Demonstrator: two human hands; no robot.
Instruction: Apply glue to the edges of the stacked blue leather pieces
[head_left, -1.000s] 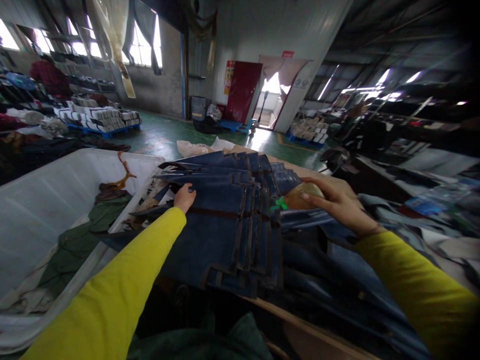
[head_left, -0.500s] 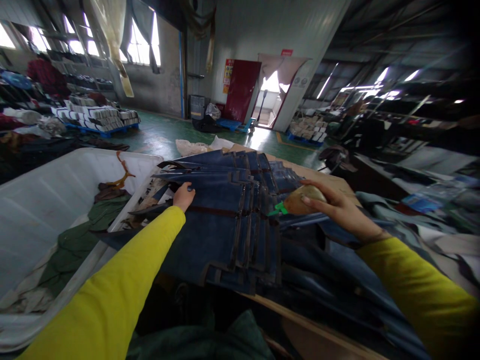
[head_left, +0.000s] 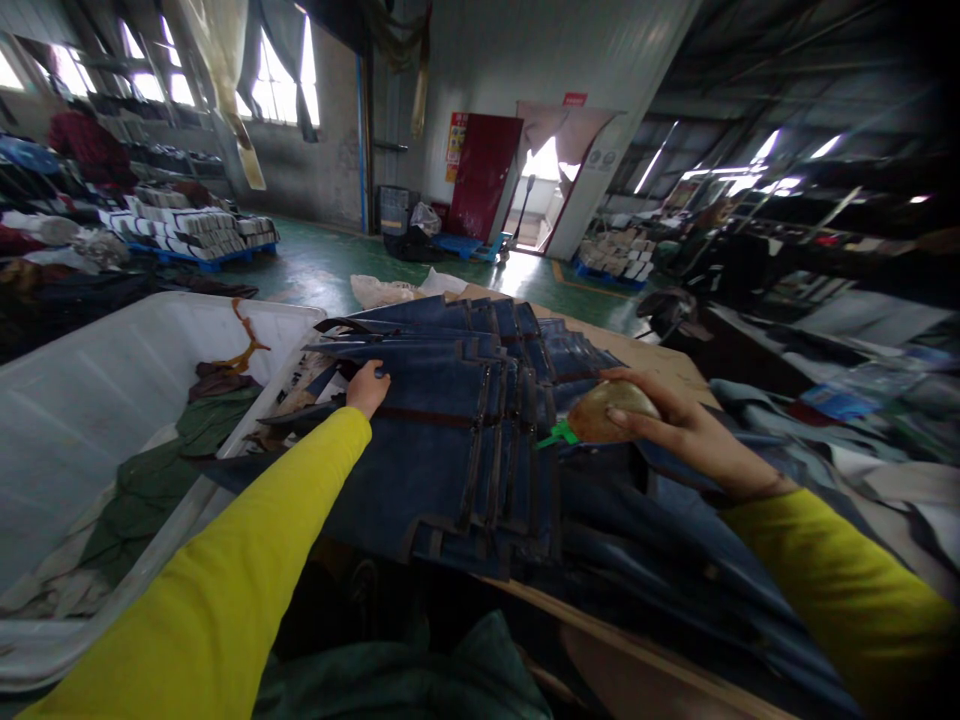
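Several dark blue sheets (head_left: 427,460) with dark brown edge strips lie overlapped like steps on a board. My left hand (head_left: 367,388) is at the left edge of the top sheet, its fingers closed on that edge. In my right hand (head_left: 660,415) is a rounded, yellowish squeeze bottle (head_left: 611,410), held on its side between thumb and fingers. Its green nozzle (head_left: 559,434) points left and down, over the right part of the stepped sheets. More blue pieces hang and lie beneath my right forearm.
A white bin (head_left: 82,370) with green cloth (head_left: 150,490) inside stands at the left. Cloth pieces and a clear plastic bottle (head_left: 847,390) lie at the right. Dark green fabric (head_left: 450,670) is nearest me. A person (head_left: 90,145) is far back left.
My right hand and the bottle have moved slightly down and to the right. My left hand stays nearly where it was, on the sheet's edge.
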